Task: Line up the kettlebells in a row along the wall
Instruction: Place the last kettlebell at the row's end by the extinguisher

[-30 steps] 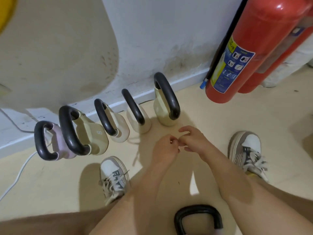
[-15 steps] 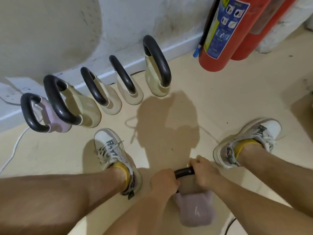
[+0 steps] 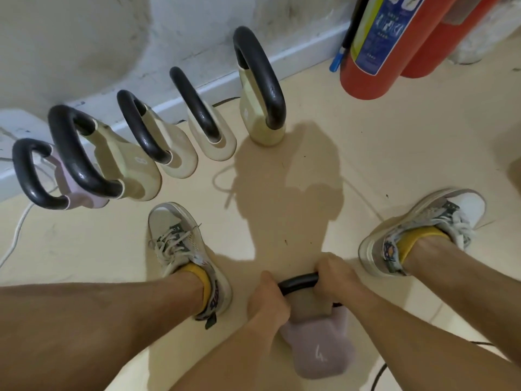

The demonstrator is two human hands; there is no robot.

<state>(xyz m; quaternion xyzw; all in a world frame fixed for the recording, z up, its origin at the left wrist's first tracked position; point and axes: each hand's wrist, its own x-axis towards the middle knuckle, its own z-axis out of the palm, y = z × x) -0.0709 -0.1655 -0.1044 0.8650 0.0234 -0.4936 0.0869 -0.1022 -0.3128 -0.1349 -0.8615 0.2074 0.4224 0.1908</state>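
Note:
Several kettlebells with black handles stand in a row along the wall: a small pink one (image 3: pixel 76 190) at the far left, then cream ones, the tallest (image 3: pixel 259 119) at the right end. Between my feet sits another pink kettlebell (image 3: pixel 318 351) marked 4. My left hand (image 3: pixel 267 300) and my right hand (image 3: pixel 335 280) are both closed on its black handle (image 3: pixel 298 281), one at each end.
Two red fire extinguishers (image 3: pixel 386 46) stand against the wall to the right of the row. A white cable (image 3: pixel 14 244) runs over the floor at the left, a black cable (image 3: pixel 377 376) at the bottom right. My shoes (image 3: pixel 180 244) flank the pink kettlebell.
My hands went from fiddling together near the row down to the pink kettlebell's handle and have gripped it. The view has tilted down and come closer.

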